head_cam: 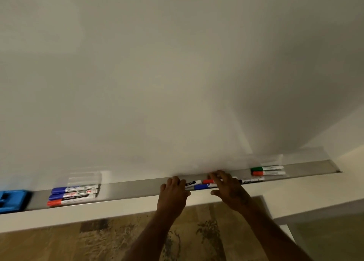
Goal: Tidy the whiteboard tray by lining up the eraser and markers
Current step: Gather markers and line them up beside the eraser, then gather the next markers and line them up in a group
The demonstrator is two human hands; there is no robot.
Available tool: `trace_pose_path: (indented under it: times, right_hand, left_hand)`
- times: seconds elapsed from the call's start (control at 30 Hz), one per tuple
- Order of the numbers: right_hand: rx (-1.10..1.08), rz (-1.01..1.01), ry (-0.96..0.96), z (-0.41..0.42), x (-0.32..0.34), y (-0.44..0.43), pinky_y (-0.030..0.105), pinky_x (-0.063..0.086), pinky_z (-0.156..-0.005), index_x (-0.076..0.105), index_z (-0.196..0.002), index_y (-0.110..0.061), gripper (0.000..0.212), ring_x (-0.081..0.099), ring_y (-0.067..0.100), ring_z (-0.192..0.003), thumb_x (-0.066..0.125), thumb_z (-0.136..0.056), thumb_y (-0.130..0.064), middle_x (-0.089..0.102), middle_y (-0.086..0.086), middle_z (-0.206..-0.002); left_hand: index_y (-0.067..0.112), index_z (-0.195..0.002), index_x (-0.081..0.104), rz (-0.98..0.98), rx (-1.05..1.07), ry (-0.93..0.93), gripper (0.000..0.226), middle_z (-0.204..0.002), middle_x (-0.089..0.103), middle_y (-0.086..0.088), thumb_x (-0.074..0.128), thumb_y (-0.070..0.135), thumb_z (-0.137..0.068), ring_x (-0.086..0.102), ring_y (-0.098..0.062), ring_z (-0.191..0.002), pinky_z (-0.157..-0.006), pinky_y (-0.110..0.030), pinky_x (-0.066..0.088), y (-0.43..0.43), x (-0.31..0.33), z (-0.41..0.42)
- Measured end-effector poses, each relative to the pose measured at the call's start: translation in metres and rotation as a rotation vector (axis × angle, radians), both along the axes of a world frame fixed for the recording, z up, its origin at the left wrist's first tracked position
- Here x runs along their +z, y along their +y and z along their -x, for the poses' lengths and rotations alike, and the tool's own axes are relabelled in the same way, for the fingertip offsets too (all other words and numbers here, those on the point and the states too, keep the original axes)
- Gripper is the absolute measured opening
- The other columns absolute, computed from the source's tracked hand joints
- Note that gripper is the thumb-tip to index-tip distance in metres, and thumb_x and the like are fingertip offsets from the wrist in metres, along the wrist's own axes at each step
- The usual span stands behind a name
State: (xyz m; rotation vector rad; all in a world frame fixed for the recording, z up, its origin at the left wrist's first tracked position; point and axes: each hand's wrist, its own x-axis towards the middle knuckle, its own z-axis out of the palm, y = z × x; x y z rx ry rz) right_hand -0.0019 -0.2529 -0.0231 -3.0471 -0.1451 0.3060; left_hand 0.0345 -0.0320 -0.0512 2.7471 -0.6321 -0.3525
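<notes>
- Whiteboard (157, 73) filling most of the view, blank, with a metal tray (128, 189) running along its lower edge from left to right.
- Blue eraser (11, 200) lying at the far left end of the tray, partly cut off by the frame edge.
- Just right of the eraser, apart from it: three markers (73, 195) side by side and touching, two with blue caps behind, one with a red cap nearest, all caps pointing left.
- Left hand (173, 195) at the tray's middle, fingers curled over the front edge and resting on the left end of a black-capped marker (194, 182); whether it grips cannot be told.
- Right hand (229, 189) just right of the left hand, fingers spread and laid flat over the tray, not closed on anything, thumb out over the front edge.
- Under and between the hands: a blue marker (203, 186) near the front edge and a red marker (207, 181) behind it, both partly hidden by the right hand's fingers.
- Another black marker (251, 180) sticking out to the right of the right hand.
- Further right, well apart from the hands: a green marker (266, 168) at the back and a red-orange marker (268, 173) in front, parallel, caps to the left.
- Right end of the tray bare metal.
- Patterned floor (197, 231) visible below the tray, between the forearms.
</notes>
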Motion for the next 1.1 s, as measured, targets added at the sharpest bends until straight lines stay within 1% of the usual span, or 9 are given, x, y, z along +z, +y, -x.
trace_pose_path:
  times: [0.17, 0.27, 0.4, 0.5, 0.6, 0.67, 0.77, 0.97, 1.1]
  right_hand:
    - [0.135, -0.072, -0.123, -0.004, -0.009, -0.005, 0.039, 0.058, -0.069, 0.070, -0.102, -0.015, 0.038, 0.068, 0.028, -0.087, 0.085, -0.067, -0.021, 0.069, 0.010, -0.097]
    - [0.162, -0.067, -0.104, -0.006, -0.010, -0.009, 0.039, 0.054, -0.077, 0.069, -0.105, -0.018, 0.030, 0.065, 0.027, -0.093, 0.077, -0.077, -0.021, 0.067, 0.007, -0.100]
    - [0.122, -0.089, 0.038, -0.011, -0.015, -0.011, 0.029, 0.038, -0.102, 0.053, -0.127, -0.019, 0.034, 0.048, 0.020, -0.118, 0.052, -0.095, -0.029, 0.052, 0.003, -0.128]
    - [0.107, -0.172, 0.024, -0.015, -0.012, -0.001, 0.027, 0.046, -0.094, 0.059, -0.121, -0.015, 0.031, 0.056, 0.022, -0.108, 0.063, -0.090, -0.021, 0.057, 0.007, -0.121]
    - [0.171, -0.225, -0.139, -0.020, -0.002, 0.028, 0.031, 0.058, -0.075, 0.070, -0.102, -0.008, 0.036, 0.067, 0.027, -0.084, 0.083, -0.069, -0.008, 0.068, 0.012, -0.096]
    - [0.239, -0.231, -0.308, -0.025, 0.005, 0.061, 0.034, 0.061, -0.072, 0.071, -0.098, -0.008, 0.039, 0.069, 0.025, -0.080, 0.087, -0.062, -0.011, 0.071, 0.010, -0.091]
    - [0.390, -0.235, -0.548, -0.038, 0.013, 0.122, 0.034, 0.059, -0.077, 0.072, -0.095, -0.009, 0.021, 0.068, 0.021, -0.082, 0.066, -0.087, -0.026, 0.073, 0.007, -0.090]
    - [0.454, -0.151, -0.480, -0.060, -0.001, 0.223, 0.032, 0.060, -0.077, 0.071, -0.095, -0.012, 0.042, 0.070, 0.020, -0.082, 0.085, -0.064, -0.037, 0.073, 0.006, -0.090]
    - [0.421, -0.018, -0.502, -0.060, -0.021, 0.259, 0.029, 0.060, -0.073, 0.072, -0.093, -0.014, 0.038, 0.069, 0.018, -0.080, 0.086, -0.064, -0.035, 0.072, 0.004, -0.088]
  left_hand:
    - [0.024, -0.121, 0.051, 0.052, -0.007, -0.015, 0.026, -0.120, 0.049, 0.001, 0.050, 0.032, -0.096, 0.044, -0.014, -0.105, -0.090, -0.030, 0.039, 0.007, -0.007, -0.002]
    - [0.025, -0.119, 0.053, 0.079, 0.000, -0.043, 0.024, -0.115, 0.050, 0.003, 0.047, 0.033, -0.097, 0.045, -0.012, -0.099, -0.087, -0.027, 0.038, 0.022, -0.008, -0.002]
    - [0.026, -0.120, 0.054, 0.105, 0.041, -0.093, 0.024, -0.114, 0.050, 0.003, 0.046, 0.028, -0.097, 0.048, -0.013, -0.098, -0.087, -0.029, 0.036, 0.051, 0.000, 0.005]
    - [0.023, -0.114, 0.060, 0.155, 0.136, -0.148, 0.021, -0.106, 0.054, 0.000, 0.055, 0.025, -0.094, 0.054, -0.017, -0.091, -0.083, -0.032, 0.040, 0.081, 0.016, 0.017]
    - [0.020, -0.110, 0.063, 0.183, 0.228, -0.167, 0.021, -0.101, 0.057, -0.001, 0.063, 0.021, -0.090, 0.057, -0.017, -0.085, -0.079, -0.032, 0.042, 0.115, 0.030, 0.037]
    - [0.022, -0.112, 0.063, 0.163, 0.262, -0.155, 0.022, -0.103, 0.057, -0.001, 0.063, 0.022, -0.090, 0.057, -0.016, -0.088, -0.083, -0.033, 0.043, 0.138, 0.037, 0.055]
    - [0.025, -0.108, 0.065, 0.118, 0.268, -0.158, 0.030, -0.101, 0.061, 0.000, 0.075, 0.022, -0.080, 0.060, -0.015, -0.086, -0.082, -0.036, 0.046, 0.172, 0.046, 0.078]
    - [0.028, -0.100, 0.069, 0.063, 0.295, -0.116, 0.044, -0.093, 0.065, 0.004, 0.089, 0.020, -0.062, 0.065, -0.013, -0.081, -0.075, -0.034, 0.047, 0.227, 0.049, 0.099]
    - [0.030, -0.095, 0.069, 0.048, 0.292, -0.113, 0.049, -0.089, 0.064, 0.006, 0.093, 0.024, -0.053, 0.064, -0.009, -0.073, -0.071, -0.033, 0.046, 0.259, 0.044, 0.104]
